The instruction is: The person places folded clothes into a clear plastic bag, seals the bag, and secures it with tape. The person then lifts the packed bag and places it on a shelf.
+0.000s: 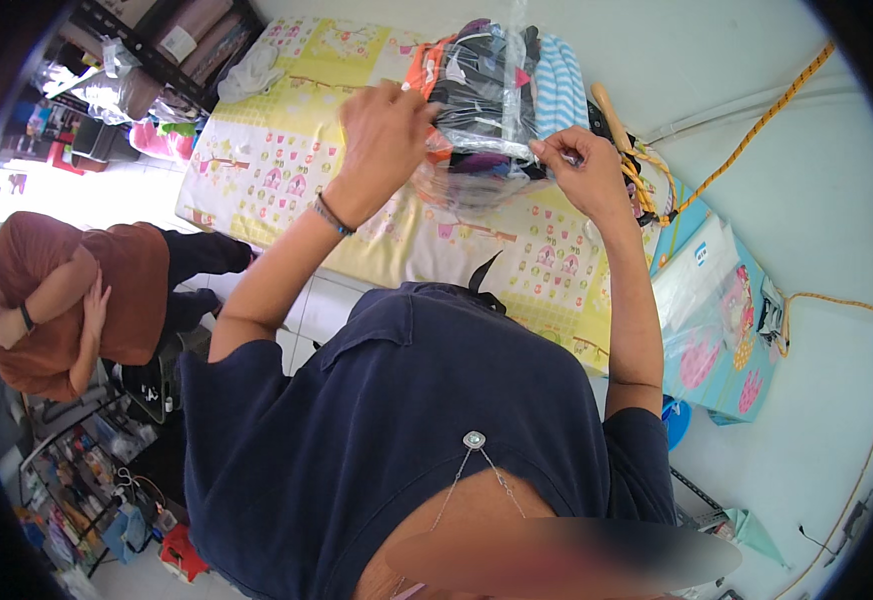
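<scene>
A stack of folded clothes in dark, orange and blue-striped fabric sits inside a clear plastic bag on the covered table. One shiny strip of clear tape runs up over the bundle; another shiny strip crosses it near the front. My right hand pinches the right end of that crossing strip between thumb and finger. My left hand, blurred, is over the bundle's left edge with fingers bent. Whether it grips the plastic is unclear.
A patterned yellow cloth covers the table. White crumpled plastic lies at its far left corner. Right of the bundle are a wooden handle and yellow rope. A person in a brown top is at left, near a shelf rack.
</scene>
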Action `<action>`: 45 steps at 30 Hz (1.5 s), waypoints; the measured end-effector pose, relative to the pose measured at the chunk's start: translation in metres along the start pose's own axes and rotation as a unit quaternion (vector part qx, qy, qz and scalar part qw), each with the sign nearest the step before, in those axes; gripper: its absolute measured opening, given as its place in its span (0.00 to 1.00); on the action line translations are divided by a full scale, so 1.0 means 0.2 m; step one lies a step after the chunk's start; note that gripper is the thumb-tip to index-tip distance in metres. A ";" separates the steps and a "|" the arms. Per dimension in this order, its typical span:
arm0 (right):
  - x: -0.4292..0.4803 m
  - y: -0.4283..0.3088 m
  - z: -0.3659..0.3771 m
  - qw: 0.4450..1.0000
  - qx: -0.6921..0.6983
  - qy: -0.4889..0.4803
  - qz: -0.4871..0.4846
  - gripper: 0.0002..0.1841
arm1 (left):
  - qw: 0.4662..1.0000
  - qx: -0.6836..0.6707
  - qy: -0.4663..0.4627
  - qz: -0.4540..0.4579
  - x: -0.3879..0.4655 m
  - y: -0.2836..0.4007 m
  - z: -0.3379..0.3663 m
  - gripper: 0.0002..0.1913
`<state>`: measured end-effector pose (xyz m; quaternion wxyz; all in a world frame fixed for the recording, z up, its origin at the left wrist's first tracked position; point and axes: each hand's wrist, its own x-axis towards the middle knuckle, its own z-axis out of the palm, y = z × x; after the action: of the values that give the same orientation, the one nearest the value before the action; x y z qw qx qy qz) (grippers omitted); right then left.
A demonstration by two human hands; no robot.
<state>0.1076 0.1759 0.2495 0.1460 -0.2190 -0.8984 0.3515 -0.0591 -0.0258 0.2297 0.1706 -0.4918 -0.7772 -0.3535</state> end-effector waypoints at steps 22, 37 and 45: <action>-0.51 0.24 0.49 0.941 0.186 0.267 0.091 0.10 | 0.998 0.057 -0.026 0.001 -0.20 0.40 0.28 0.34; 0.32 0.07 1.70 0.876 0.374 -0.130 0.276 0.20 | 0.990 0.135 -0.038 -0.017 -0.21 0.40 0.30 0.39; 0.38 0.01 1.67 0.838 0.449 -0.065 0.303 0.12 | 0.973 0.232 0.003 0.010 -0.21 0.37 0.36 0.34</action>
<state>-0.0967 0.0243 0.0194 0.0556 -0.3672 -0.5378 0.7569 0.0314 0.0181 0.1826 0.2863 -0.4458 -0.8322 -0.1634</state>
